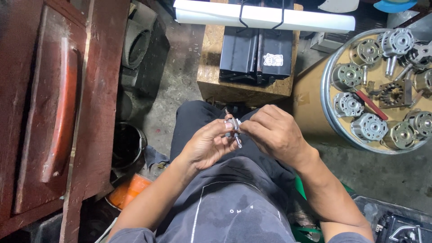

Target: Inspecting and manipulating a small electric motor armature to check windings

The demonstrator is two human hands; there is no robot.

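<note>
Over my lap, both hands meet on a small metal part with a thin shaft (pixel 236 130). My left hand (pixel 208 145) cups it from below, thumb and fingers around its body, the shaft pointing down toward my lap. From the right, my right hand (pixel 272 132) pinches the top of the same part with its fingertips. Dark trousers and a dark shirt lie beneath the hands.
A round metal-rimmed drum top (pixel 325 96) at the right carries several small electric motors (pixel 369 127). Ahead stands a wooden block (pixel 211 67) with a black box (pixel 256 54) and a white tube (pixel 265 19). Red wooden furniture (pixel 58 108) fills the left; a black bucket (pixel 128 146) sits beside it.
</note>
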